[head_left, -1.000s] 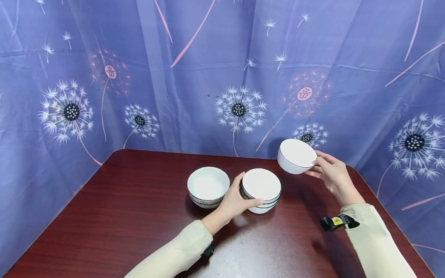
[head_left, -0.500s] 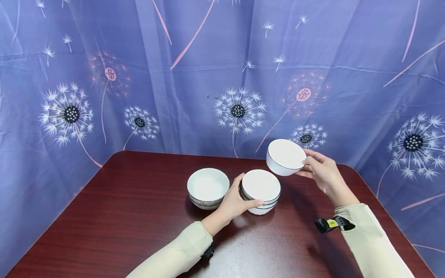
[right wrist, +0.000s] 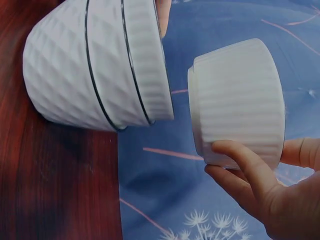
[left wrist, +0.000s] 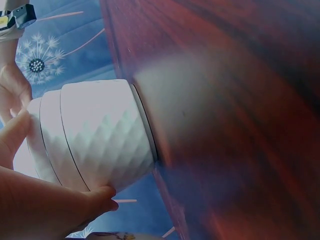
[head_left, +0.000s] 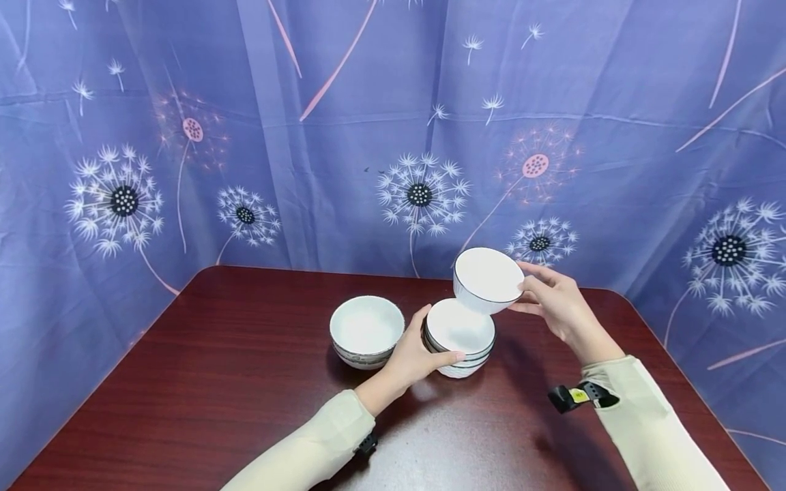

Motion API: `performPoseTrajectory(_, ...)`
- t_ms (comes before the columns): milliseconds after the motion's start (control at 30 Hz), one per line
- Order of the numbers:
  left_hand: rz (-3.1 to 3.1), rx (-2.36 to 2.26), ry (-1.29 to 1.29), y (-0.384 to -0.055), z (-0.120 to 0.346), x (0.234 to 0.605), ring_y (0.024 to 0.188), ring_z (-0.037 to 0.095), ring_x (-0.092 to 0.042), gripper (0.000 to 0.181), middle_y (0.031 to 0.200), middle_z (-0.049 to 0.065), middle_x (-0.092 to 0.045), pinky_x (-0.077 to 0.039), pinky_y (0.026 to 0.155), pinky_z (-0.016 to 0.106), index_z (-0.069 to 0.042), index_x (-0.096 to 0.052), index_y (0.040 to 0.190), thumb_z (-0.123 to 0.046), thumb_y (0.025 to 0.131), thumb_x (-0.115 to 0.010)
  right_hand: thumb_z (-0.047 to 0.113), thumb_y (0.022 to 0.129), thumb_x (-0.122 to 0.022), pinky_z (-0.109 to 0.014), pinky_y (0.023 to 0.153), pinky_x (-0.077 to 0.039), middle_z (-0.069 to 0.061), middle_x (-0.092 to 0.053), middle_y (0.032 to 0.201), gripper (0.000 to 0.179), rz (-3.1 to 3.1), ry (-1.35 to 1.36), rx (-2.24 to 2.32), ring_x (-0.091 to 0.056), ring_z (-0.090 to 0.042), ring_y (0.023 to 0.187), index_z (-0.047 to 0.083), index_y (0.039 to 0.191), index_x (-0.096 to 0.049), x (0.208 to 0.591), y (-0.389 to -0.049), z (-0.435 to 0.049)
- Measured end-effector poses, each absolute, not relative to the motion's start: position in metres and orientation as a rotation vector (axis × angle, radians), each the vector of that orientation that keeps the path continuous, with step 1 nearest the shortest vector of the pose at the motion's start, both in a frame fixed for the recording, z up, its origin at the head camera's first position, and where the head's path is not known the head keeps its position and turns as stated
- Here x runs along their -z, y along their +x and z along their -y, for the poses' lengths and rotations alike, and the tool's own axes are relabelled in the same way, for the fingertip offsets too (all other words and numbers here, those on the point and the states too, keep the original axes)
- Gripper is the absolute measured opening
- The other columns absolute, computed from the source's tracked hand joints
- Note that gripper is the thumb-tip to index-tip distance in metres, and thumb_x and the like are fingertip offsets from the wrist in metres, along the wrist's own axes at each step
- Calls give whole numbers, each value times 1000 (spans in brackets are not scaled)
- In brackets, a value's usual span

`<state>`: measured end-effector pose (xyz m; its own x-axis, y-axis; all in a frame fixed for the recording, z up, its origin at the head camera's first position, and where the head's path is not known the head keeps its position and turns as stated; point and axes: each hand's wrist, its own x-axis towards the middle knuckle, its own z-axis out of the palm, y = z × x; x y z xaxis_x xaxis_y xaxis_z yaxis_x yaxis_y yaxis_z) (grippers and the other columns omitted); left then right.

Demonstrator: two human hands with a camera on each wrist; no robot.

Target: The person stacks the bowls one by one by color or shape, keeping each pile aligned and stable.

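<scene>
My right hand (head_left: pixel 555 303) pinches a white ribbed bowl (head_left: pixel 488 276) with a thin dark rim, thumb at the rim and fingers under its side. This bowl is held up above and slightly behind a stack of white bowls (head_left: pixel 460 334). In the right wrist view a gap shows between the held bowl (right wrist: pixel 240 100) and the stack (right wrist: pixel 95 65), whose lower bowls have a diamond-dimpled surface and dark rims. Around the stack's left and near side, my left hand (head_left: pixel 414 351) grips with thumb and fingers spread; the left wrist view shows its fingers on the stacked bowls (left wrist: pixel 100 135).
Left of the left hand stands another stack of bowls (head_left: pixel 367 331), pale inside with a patterned outside. Everything rests on a dark red wooden table (head_left: pixel 215 382). A blue dandelion-print curtain (head_left: pixel 319 170) hangs right behind the table's back edge.
My right hand has carried the ribbed bowl leftward, from the right of the stack to over its back part. My left hand has stayed on the stack.
</scene>
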<state>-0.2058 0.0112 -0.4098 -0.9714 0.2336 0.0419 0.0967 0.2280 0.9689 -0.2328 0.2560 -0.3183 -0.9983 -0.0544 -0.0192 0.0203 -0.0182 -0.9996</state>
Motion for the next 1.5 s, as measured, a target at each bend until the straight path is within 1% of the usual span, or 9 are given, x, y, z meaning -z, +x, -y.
performPoseTrajectory(233, -2337, -1875, 322, -206, -10, 410, 133, 29, -39, 104, 146, 11, -41, -33, 106, 51, -14, -25, 152, -26, 69, -87, -2, 90, -49, -37, 80, -55, -17, -42, 129, 59, -2164, -58, 2136, -67, -13, 86, -6, 146, -30, 315, -230, -246)
performPoseTrajectory(400, -2316, -1894, 329, -207, -9, 412, 133, 28, -39, 103, 145, 10, -42, -32, 107, 50, -16, -26, 152, -25, 70, -87, -1, 90, -50, -40, 81, -55, -22, -42, 132, 60, -2172, -66, 2096, -67, -14, 87, -5, 147, -30, 314, -227, -241)
performPoseTrajectory(600, -2308, -1892, 338, -207, -10, 412, 131, 26, -41, 103, 144, 8, -43, -33, 107, 49, -17, -26, 152, -26, 70, -87, -2, 90, -49, -40, 81, -55, -28, -37, 137, 60, -2184, -65, 2057, -67, -14, 88, -5, 147, -31, 316, -224, -239)
performPoseTrajectory(833, -2333, -1881, 335, -207, -9, 413, 131, 28, -41, 105, 144, 9, -43, -32, 107, 50, -14, -25, 152, -27, 69, -88, -2, 90, -49, -40, 80, -55, -20, -47, 127, 57, -2188, -89, 2050, -67, -15, 86, -8, 145, -32, 321, -223, -238)
performPoseTrajectory(1000, -2331, -1878, 327, -207, -10, 412, 132, 28, -40, 106, 145, 8, -42, -31, 107, 50, -16, -25, 153, -28, 69, -88, -3, 90, -49, -40, 79, -55, -17, -50, 123, 57, -2190, -100, 2048, -66, -15, 86, -10, 144, -32, 324, -222, -237)
performPoseTrajectory(1067, -2324, -1881, 326, -207, -10, 412, 132, 27, -40, 106, 146, 8, -42, -31, 108, 50, -16, -24, 153, -28, 69, -88, -3, 90, -50, -40, 79, -56, -17, -51, 122, 57, -2189, -115, 2046, -66, -15, 86, -10, 143, -32, 325, -221, -237)
performPoseTrajectory(1333, -2300, -1917, 345, -207, -10, 412, 131, 27, -41, 105, 145, 9, -43, -31, 107, 50, -13, -25, 152, -25, 69, -88, -1, 92, -53, -37, 77, -56, -6, -58, 113, 57, -2213, -142, 2011, -63, -10, 88, -9, 145, -31, 330, -219, -237)
performPoseTrajectory(1433, -2299, -1921, 346, -207, -10, 412, 130, 27, -41, 104, 144, 8, -43, -31, 107, 50, -15, -27, 151, -24, 69, -88, 0, 93, -53, -36, 76, -57, -6, -60, 112, 57, -2226, -144, 1995, -62, -9, 89, -9, 145, -31, 331, -219, -236)
performPoseTrajectory(1500, -2301, -1920, 350, -207, -10, 412, 131, 27, -41, 103, 144, 7, -43, -31, 107, 50, -16, -27, 151, -24, 69, -88, 0, 93, -54, -35, 76, -57, -10, -60, 116, 57, -2232, -150, 1988, -63, -8, 90, -9, 144, -32, 331, -219, -235)
